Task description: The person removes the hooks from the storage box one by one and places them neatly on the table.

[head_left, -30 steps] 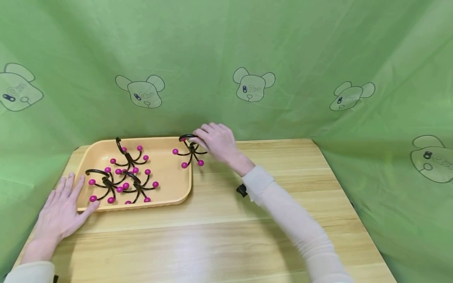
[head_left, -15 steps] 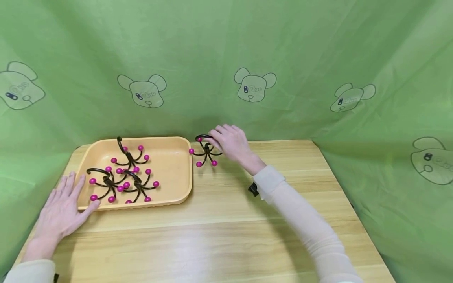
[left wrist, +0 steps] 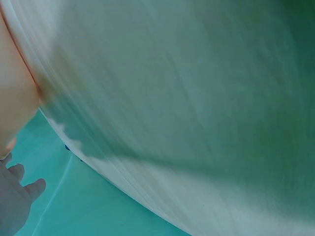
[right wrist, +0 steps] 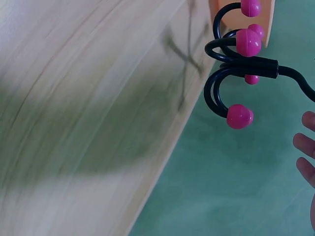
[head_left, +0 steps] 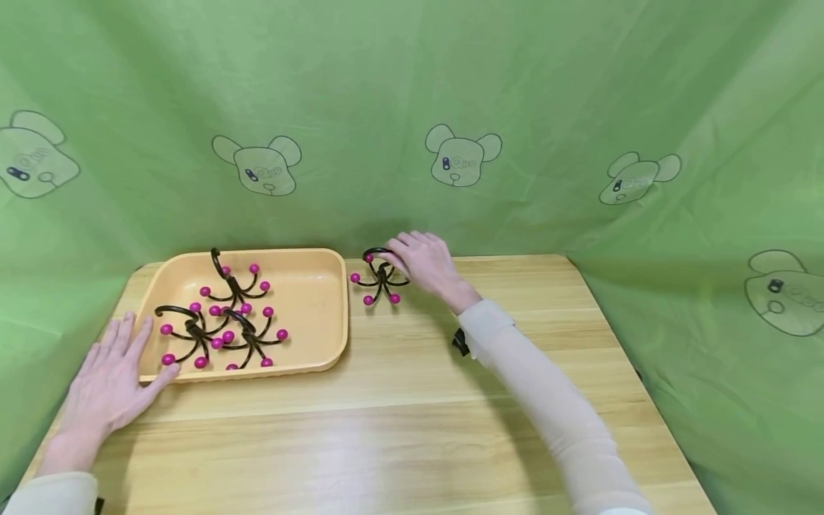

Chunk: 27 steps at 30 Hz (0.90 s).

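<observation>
In the head view my right hand (head_left: 421, 265) pinches the curved top of a black hook hanger (head_left: 383, 275). Its several curling arms end in pink balls. The right wrist view shows the same hook hanger (right wrist: 251, 66) hanging off the table, fingers (right wrist: 306, 143) at the right edge; the grip itself is out of that frame. Just left of it stands a peach-orange tray (head_left: 315, 315). Three similar hook hangers lie inside: one at the back (head_left: 234, 286), one front left (head_left: 195, 330), one front middle (head_left: 251, 336). My left hand (head_left: 106, 383) rests with straight, spread fingers on the tray's left front corner.
The tray stands at the back left of a light wooden table (head_left: 360, 443). A green curtain (head_left: 360, 86) printed with bear heads encloses the back and sides. A small black piece (head_left: 460, 342) sits beneath the right sleeve.
My right hand has carried the hook hanger rightward, from over the tray's right rim to beyond it, slowing in the last half second. The left hand and tray have stayed put.
</observation>
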Each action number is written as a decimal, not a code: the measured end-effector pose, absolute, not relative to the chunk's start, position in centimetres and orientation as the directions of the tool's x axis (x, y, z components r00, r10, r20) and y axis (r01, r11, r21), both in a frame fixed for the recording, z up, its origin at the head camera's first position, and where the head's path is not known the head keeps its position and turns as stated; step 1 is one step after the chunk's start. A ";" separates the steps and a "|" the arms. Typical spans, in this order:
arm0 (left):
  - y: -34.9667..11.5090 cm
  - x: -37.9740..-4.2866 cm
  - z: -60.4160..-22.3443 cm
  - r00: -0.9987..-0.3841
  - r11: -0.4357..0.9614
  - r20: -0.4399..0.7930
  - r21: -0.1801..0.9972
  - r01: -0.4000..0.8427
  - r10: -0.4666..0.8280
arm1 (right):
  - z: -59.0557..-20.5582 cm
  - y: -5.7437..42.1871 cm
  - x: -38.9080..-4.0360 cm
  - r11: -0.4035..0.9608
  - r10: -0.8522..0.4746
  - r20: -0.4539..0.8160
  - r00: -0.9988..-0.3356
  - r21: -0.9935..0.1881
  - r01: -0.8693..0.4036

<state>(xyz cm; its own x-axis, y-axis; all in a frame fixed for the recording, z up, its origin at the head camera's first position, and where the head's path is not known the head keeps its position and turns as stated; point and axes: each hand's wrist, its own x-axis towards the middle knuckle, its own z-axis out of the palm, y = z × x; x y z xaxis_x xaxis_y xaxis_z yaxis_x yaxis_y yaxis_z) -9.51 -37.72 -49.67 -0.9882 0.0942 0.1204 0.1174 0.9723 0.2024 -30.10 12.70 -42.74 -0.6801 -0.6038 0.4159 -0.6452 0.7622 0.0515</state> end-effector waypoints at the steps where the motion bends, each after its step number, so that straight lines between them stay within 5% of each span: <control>1: -37.7 -9.5 -49.6 -0.988 0.973 0.121 0.201 0.117 0.094 | -42.9 12.7 -30.3 0.763 -0.605 0.408 -0.683 0.052 -0.644; 27: -37.6 -9.4 -49.5 -0.989 0.973 0.116 0.203 0.110 0.088 | -45.2 12.4 -31.9 0.796 -0.571 0.376 -0.730 0.033 -0.605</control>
